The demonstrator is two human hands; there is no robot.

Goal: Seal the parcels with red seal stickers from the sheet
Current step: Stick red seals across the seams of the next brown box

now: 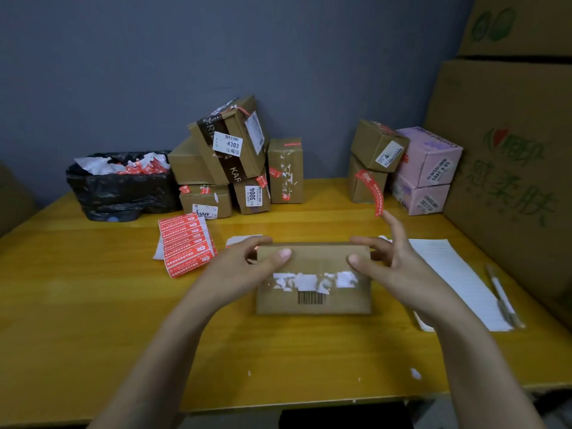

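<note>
parcel [312,261] inside table [278,351] edge; left hand [244,267] grip curls round far-left corner, right hand [393,267] far-right; sticker [373,190] on fingertip [387,215].

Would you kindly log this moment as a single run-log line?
left hand grips box | right hand grips box, red sticker on raised fingertip | sticker sheet on table left of box

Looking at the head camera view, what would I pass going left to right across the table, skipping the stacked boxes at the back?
In order: black bin bag → sheet of red stickers → left hand → parcel → right hand → lined paper → pen.
</note>
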